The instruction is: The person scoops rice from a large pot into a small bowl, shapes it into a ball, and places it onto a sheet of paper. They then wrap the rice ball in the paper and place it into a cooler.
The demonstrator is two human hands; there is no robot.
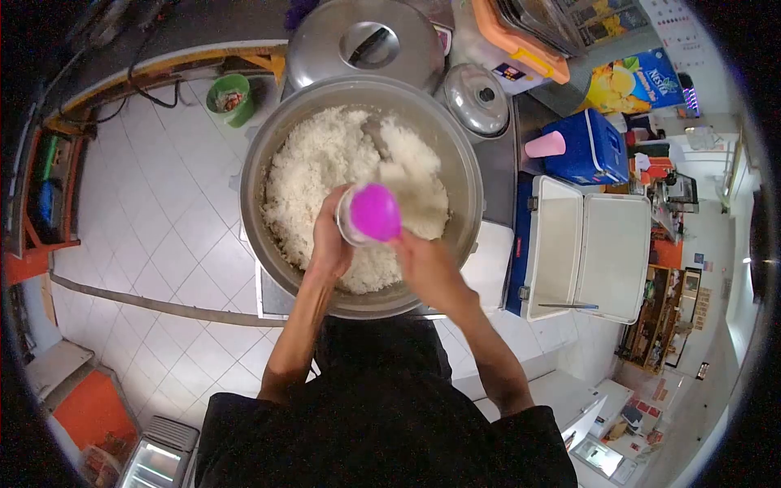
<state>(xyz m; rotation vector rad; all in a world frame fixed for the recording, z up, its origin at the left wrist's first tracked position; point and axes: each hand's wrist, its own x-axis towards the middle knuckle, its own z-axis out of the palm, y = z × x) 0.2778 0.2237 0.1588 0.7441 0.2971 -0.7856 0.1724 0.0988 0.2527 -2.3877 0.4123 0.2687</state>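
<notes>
A large metal pot (467,175) full of white rice (309,163) stands in front of me. Over the rice my left hand (331,236) is wrapped round a small clear cup (346,220). My right hand (425,264) grips a purple scoop (375,211), whose round face is against the mouth of the cup. The scoop hides what is inside the cup. Some steam or blur lies over the rice at the right side of the pot.
Behind the pot are a large lid (325,49) and a smaller lidded pot (480,102). An open cooler (557,244), a blue box (582,146) and a pink cup (547,145) are at the right. A green bin (242,112) stands on the floor at left.
</notes>
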